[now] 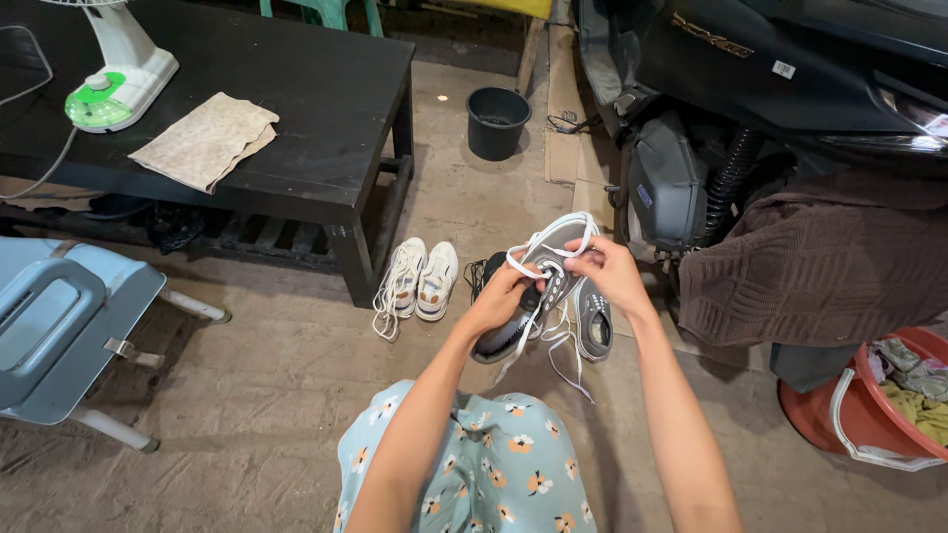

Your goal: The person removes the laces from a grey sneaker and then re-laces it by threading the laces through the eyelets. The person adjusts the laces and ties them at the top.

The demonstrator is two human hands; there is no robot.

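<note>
A grey sneaker [549, 259] with white laces [538, 247] is held up in front of me over my floral-print lap. My left hand [497, 296] grips the shoe's lower side and pinches a lace. My right hand [607, 271] holds the shoe's upper side with fingers on the lace loop. Loose lace ends [565, 360] hang down below. A second grey sneaker [593, 318] lies on the floor just under my right hand.
A pair of white sneakers [419, 281] sits on the floor by the black low table [326, 148], which carries a folded cloth [205, 138] and a fan base [111, 89]. A black bucket [497, 121], a motor scooter [750, 109], a brown towel [820, 262] and a red laundry basin [869, 410] stand around.
</note>
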